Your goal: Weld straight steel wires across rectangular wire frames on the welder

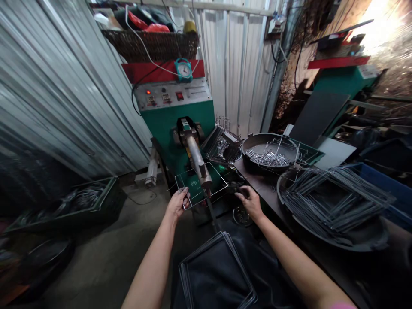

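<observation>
My left hand [179, 202] grips the left edge of a rectangular metal wire frame [216, 198]. The frame lies under the electrode arm [197, 159] of a green spot welding machine [178, 112], its inner part crossing the lower electrode. Just right of the frame is my right hand [250, 202], thumb and fingers brought together; whatever is between them is too small and dark to make out. On my lap, over dark cloth, rests a stack of wire frames [186, 274].
On the right bench stand a pan [246, 161] of small metal pieces and a basin [291, 214] piled with wire frames. More bent wire frames [219, 143] lean beside the machine. A green crate [106, 201] of metal parts sits on the floor at left.
</observation>
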`<state>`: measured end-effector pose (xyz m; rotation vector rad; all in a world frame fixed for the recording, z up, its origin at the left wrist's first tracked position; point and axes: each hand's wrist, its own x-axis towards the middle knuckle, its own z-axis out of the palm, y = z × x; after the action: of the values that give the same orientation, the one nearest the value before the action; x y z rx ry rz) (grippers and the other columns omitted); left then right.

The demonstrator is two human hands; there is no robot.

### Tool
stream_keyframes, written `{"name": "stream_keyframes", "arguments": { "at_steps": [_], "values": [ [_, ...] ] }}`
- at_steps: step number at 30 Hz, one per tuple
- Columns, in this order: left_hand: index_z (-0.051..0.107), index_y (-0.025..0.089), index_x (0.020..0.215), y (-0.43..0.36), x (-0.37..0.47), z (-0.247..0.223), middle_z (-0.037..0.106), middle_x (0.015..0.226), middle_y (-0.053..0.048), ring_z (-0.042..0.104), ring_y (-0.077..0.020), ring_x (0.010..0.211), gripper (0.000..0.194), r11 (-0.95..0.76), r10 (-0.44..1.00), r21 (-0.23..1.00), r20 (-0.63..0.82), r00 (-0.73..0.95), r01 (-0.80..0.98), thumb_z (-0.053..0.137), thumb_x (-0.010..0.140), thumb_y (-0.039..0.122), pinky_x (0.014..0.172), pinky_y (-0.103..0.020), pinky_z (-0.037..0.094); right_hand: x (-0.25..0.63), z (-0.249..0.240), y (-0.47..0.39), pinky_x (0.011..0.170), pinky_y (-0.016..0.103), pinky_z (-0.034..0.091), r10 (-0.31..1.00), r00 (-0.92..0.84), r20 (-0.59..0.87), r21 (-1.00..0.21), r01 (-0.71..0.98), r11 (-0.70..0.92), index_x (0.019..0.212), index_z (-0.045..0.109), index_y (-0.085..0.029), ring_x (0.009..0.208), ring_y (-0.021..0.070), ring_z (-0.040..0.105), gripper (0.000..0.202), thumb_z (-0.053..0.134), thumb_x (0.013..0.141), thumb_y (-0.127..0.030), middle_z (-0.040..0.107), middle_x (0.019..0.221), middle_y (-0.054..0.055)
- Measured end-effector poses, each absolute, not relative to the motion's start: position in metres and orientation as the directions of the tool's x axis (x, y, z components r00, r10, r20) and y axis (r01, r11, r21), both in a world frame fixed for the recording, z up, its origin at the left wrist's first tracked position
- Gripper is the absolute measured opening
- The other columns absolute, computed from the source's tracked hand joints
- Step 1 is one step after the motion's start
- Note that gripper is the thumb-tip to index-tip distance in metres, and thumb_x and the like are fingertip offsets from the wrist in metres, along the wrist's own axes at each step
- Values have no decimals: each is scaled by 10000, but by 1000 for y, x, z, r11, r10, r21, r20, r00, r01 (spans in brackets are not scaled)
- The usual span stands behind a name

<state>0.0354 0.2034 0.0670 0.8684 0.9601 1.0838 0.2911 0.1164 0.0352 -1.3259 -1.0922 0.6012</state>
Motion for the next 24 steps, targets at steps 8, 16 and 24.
{"name": "stream_keyframes", "arguments": {
  "at_steps": [8,16,24],
  "values": [
    [486,158,777,174,27,76,507,483,73,244,11,253,318,253,955,942,-206,213,-221,663,610,363,264,-115,203,293,-47,45,289,140,259,752,419,-509,-802,-548,-238,748,549,-138,382,59,388,78,583,685,-170,402,509,-48],
    [485,166,792,114,9,65,522,491,70,240,18,255,322,312,936,935,-272,223,-168,653,629,387,284,-111,233,316,8,30,459,171,447,885,139,-444,-658,-721,-216,939,592,-131,614,94,545,268,615,673,-110,557,705,23],
    [496,175,811,68,-2,49,508,486,79,242,20,251,301,340,936,925,-315,156,-170,632,652,390,302,-118,254,313,6,29,489,182,425,923,233,-307,-797,-593,-115,871,580,-151,610,93,524,230,635,664,-234,543,690,-2]
  ]
}}
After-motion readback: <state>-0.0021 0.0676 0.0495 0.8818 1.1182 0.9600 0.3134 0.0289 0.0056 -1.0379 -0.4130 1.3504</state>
